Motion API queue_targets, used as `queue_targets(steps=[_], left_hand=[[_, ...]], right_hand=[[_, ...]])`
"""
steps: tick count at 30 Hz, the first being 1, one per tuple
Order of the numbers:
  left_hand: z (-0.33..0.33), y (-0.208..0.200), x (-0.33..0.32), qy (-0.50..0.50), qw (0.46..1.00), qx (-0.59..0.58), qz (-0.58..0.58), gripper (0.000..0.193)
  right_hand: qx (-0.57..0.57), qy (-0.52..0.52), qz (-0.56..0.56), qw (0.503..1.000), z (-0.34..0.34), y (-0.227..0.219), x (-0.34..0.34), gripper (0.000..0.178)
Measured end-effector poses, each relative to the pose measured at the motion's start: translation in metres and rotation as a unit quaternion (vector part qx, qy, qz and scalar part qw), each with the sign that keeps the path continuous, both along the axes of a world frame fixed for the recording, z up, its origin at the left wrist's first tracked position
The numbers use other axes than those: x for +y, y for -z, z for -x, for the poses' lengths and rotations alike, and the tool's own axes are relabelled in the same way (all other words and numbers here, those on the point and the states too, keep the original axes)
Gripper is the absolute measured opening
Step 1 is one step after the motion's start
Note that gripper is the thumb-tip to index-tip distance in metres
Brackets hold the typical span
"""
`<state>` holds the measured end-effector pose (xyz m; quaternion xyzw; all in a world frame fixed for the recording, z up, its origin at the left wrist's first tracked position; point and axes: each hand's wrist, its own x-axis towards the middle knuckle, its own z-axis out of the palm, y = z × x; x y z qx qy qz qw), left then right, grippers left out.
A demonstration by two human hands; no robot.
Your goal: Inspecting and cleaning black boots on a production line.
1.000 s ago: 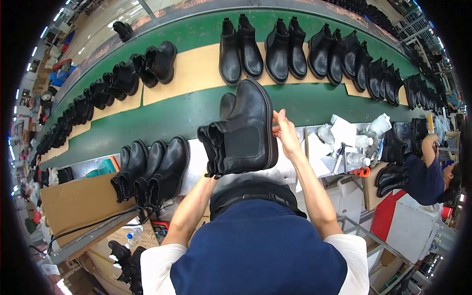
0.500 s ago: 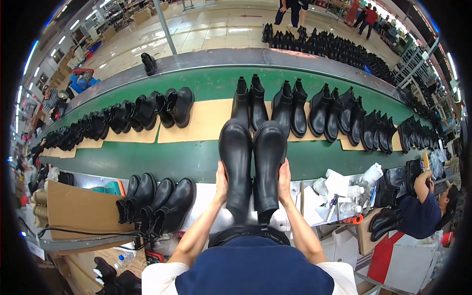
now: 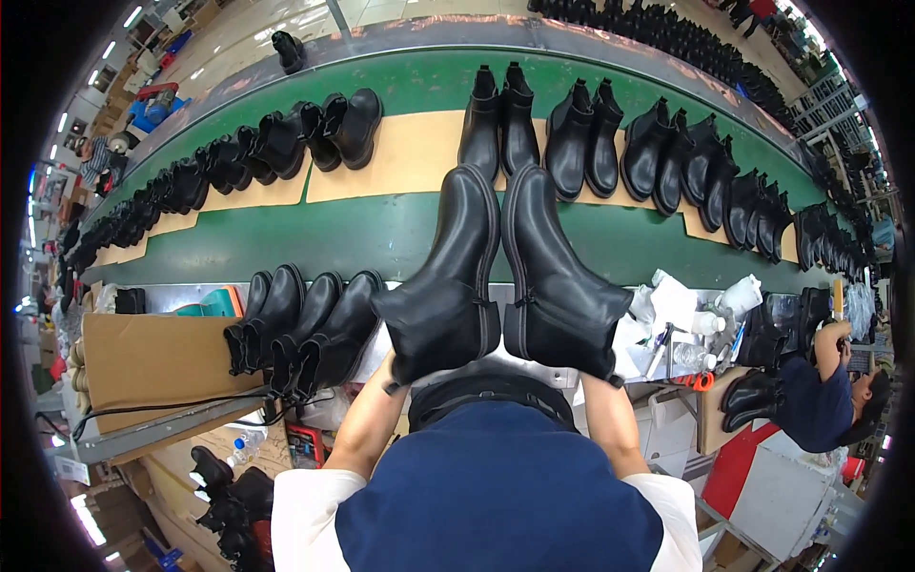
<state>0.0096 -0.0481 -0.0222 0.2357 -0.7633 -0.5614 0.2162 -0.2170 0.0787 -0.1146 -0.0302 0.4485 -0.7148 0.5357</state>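
Rolled outward since the earlier frame, both boots we hold have gone from uppers facing up and shafts toward us to soles turned inward and shafts splayed left and right. We have the left boot, black smooth leather with a thick black sole (image 3: 443,276), raised in front of our waist, and the right boot, its black leather mirror twin (image 3: 564,276), close beside it. What matters is how they face each other: the long axis of each foot runs near to far, toes at the far end, heels at the near end. Their soles lie just beside each other midway, and we cannot tell whether they touch.

Our bare left forearm (image 3: 370,419) runs up behind the left shaft and our bare right forearm (image 3: 613,419) behind the right, so each hand is nearest its own boot and neither has the advantage. Boot leather hides our left hand and right hand, and we cannot tell whether the fingers are spread or pinching.

Beyond the toes, a standing pair of black leather ankle boots (image 3: 479,129) is on a flat tan cardboard sheet (image 3: 419,153) over the long green tabletop (image 3: 410,229).
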Motion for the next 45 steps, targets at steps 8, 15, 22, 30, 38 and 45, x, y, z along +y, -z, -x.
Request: queue_targets(steps=[8, 15, 22, 30, 38, 45], left_hand=[[-0.007, 0.017, -0.055, 0.127, 0.963, -0.036, -0.235, 0.078], [-0.016, 0.008, -0.058, 0.156, 0.954, -0.028, -0.256, 0.097], [0.022, 0.024, -0.034, 0.006, 0.739, 0.188, -0.647, 0.055], [0.031, 0.049, -0.035, -0.112, 0.656, 0.16, -0.729, 0.053], [-0.025, 0.083, -0.016, -0.013, 0.714, 0.156, -0.683, 0.047], [-0.073, 0.145, -0.007, -0.153, 0.879, -0.237, -0.384, 0.076]], right_hand=[[0.549, 0.057, -0.225, 0.803, -0.022, -0.058, 0.002, 0.067], [0.314, 0.01, -0.178, 0.932, -0.02, -0.004, 0.002, 0.063], [-0.094, -0.047, 0.063, 0.992, -0.027, -0.065, -0.008, 0.037], [-0.103, 0.008, -0.045, 0.994, -0.02, -0.03, -0.03, 0.034], [-0.042, -0.012, -0.01, 0.999, -0.041, 0.004, 0.017, 0.047], [0.174, -0.088, -0.239, 0.951, -0.054, 0.053, 0.067, 0.057]])
